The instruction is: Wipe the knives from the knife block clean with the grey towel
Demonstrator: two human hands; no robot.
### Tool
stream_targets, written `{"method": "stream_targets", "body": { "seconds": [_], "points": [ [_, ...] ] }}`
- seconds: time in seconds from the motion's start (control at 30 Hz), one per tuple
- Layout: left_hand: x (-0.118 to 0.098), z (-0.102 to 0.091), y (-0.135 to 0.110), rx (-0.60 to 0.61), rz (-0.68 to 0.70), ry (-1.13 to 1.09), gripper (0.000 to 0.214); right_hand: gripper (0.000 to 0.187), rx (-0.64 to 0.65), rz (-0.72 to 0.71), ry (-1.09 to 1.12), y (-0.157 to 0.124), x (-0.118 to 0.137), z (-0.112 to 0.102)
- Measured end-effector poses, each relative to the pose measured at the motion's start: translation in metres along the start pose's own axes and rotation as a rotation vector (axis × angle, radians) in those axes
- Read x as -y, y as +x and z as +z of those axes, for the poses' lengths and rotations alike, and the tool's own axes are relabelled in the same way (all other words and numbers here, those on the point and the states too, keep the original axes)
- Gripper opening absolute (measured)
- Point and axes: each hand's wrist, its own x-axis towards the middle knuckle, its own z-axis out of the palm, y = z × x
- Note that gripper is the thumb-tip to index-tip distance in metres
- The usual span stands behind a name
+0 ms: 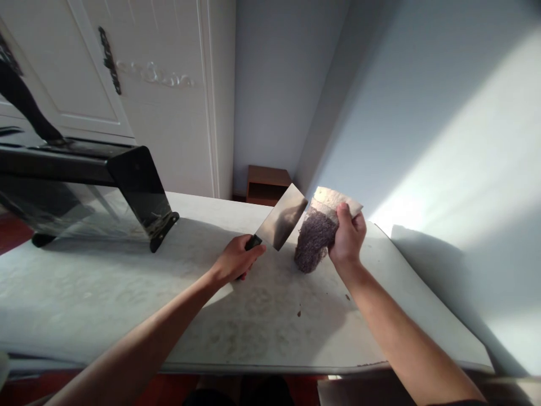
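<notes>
My left hand (239,257) is closed around the dark handle of a cleaver (282,217). Its wide, shiny blade points up and to the right. To the right, my right hand (349,232) grips a large taro (315,239) by its upper side, thumb on the pale part. Rough purple-brown skin covers the lower part of the taro, while the top is bare and whitish. The blade's tip is close to the taro's left side; whether they touch I cannot tell. The taro is tilted, its lower end at or just above the table.
Brown scraps (298,313) lie on the pale table (262,332). A black-framed appliance with clear sides (127,186) stands at the left. Behind are a white cabinet (169,113) and a small brown wooden box (268,176). The wall (456,141) borders the table's right side.
</notes>
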Motion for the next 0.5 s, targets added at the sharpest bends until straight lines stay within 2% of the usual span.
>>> {"method": "stream_targets", "body": {
  "seconds": [0.07,0.1,0.2,0.27,0.3,0.37,0.5],
  "points": [
    [-0.002,0.002,-0.003,0.013,0.022,0.050,0.031,0.021,0.125,-0.072,-0.071,-0.016,0.006,0.005],
    [-0.003,0.003,-0.005,0.019,0.033,0.071,0.031,0.023,0.232,-0.094,-0.120,-0.023,0.009,0.008],
    [-0.008,0.006,-0.009,0.036,0.054,0.120,0.027,0.031,0.683,-0.194,-0.252,-0.041,0.012,0.012],
    [-0.010,0.007,-0.010,0.042,0.060,0.139,0.024,0.046,0.988,-0.333,-0.343,-0.048,0.012,0.014],
    [-0.011,0.008,-0.011,0.041,0.061,0.144,0.022,0.056,1.101,-0.417,-0.401,-0.050,0.011,0.015],
    [-0.012,0.008,-0.011,0.034,0.062,0.141,0.020,0.073,1.217,-0.565,-0.532,-0.051,0.009,0.015],
    [-0.012,0.008,-0.010,0.048,0.050,0.104,0.016,0.087,1.242,-0.680,-0.746,-0.046,0.004,0.014]
  ]
}}
